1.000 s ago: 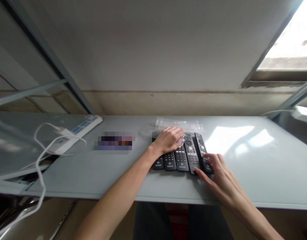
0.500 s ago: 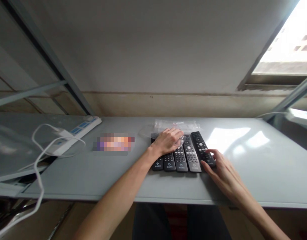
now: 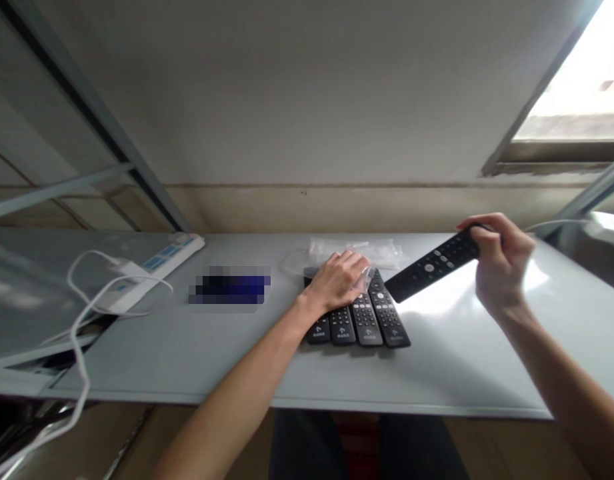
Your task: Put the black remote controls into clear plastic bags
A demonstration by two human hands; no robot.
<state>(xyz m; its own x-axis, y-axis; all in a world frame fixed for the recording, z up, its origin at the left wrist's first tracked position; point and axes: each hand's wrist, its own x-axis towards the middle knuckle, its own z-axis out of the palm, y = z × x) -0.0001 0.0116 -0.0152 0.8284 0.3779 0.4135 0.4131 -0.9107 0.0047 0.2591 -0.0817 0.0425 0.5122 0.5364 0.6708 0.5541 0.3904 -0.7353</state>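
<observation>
Gripping a remote [image 3: 427, 268] over the table [image 3: 461, 377], the right hand [image 3: 501, 263] clamps fingers on one end; it's likely light, stiff, best held by its edges. Whether the left hand [image 3: 337, 281] grips, I cannot tell.

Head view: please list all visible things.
Remotes: four, black, centre
Held remote: one, black, right
Plastic: count unclear, clear, behind remotes
Pixelated item: one, blue, left
Power strip: one, white, left
Cables: count unclear, white, both sides
Object: one, white, far right
Table: one, grey, centre
Wall: one, grey, behind
Window: one, bright, right
Bars: several, grey, sides
Item: one, red, below
Legs: two, dark, below
Left hand: one, bare, over remotes
Right hand: one, bare, holding remote
</observation>
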